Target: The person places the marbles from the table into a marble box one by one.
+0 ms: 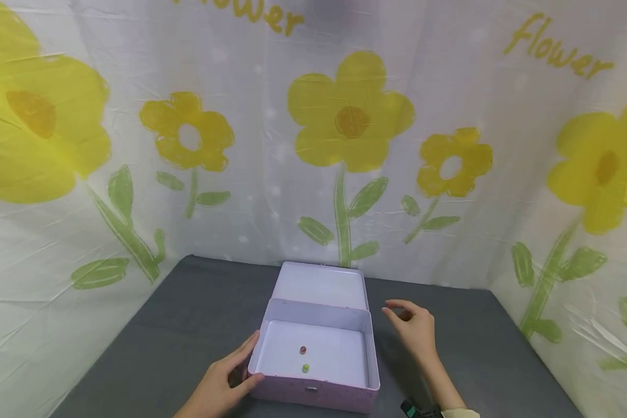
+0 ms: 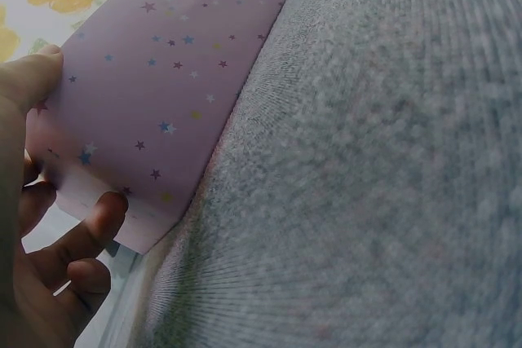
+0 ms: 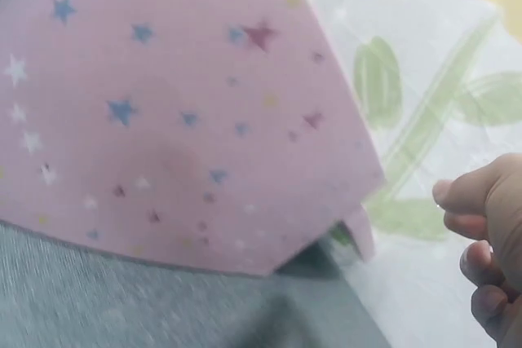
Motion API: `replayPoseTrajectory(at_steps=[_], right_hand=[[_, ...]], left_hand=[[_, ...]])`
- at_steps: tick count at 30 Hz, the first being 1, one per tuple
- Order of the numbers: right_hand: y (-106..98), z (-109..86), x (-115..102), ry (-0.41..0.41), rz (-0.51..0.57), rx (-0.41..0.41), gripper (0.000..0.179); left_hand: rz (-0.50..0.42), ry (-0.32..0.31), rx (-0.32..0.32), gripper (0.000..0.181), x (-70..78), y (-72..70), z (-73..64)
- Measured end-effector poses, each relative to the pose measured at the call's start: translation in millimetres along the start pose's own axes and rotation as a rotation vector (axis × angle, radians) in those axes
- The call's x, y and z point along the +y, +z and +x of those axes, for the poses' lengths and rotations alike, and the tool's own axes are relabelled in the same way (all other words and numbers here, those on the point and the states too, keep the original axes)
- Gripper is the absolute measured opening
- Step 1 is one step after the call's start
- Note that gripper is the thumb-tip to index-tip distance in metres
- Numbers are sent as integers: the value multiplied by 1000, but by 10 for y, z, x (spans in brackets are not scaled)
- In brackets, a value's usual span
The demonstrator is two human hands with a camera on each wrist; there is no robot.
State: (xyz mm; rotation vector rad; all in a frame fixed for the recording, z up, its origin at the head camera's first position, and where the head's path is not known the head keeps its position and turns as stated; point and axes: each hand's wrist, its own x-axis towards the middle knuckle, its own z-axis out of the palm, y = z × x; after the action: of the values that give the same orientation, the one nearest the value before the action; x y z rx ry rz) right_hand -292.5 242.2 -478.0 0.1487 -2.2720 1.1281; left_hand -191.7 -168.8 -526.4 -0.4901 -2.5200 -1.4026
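Observation:
A pink metal box (image 1: 313,395) patterned with small stars stands with its lid (image 1: 321,284) laid back. On its white floor lie a reddish-brown bead (image 1: 303,350) and a yellow-green bead (image 1: 305,368). My left hand (image 1: 222,377) grips the box's left front corner; in the left wrist view the thumb lies on the front face and fingers are at the side. Off the box's right side, in the air, my right hand (image 1: 413,328) pinches a tiny dark thing (image 1: 385,306) between thumb and forefinger. Its kind is too small to tell, and the right wrist view hides it.
A dark grey cloth (image 1: 204,313) covers the table under the box. Behind and at both sides hangs a white curtain (image 1: 261,174) with yellow flowers. A metal clasp plate (image 1: 311,388) sits on the box's front.

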Motion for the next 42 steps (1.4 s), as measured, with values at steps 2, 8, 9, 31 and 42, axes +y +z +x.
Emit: replayPoseTrajectory(at_steps=[2, 8, 9, 31, 42], right_hand=[[44, -7, -41, 3, 6, -15, 15], [224, -3, -206, 15, 47, -69, 15], [258, -4, -236, 6, 55, -78, 15], [657, -32, -706, -81, 81, -298, 12], [818, -38, -720, -91, 26, -437, 11]], left_hand=[[-10, 16, -2, 72, -7, 7, 6], [-17, 14, -5, 72, -14, 4, -2], [-12, 12, -3, 72, -14, 1, -5], [76, 31, 18, 73, -41, -2, -5], [60, 12, 4, 74, -8, 1, 15]])
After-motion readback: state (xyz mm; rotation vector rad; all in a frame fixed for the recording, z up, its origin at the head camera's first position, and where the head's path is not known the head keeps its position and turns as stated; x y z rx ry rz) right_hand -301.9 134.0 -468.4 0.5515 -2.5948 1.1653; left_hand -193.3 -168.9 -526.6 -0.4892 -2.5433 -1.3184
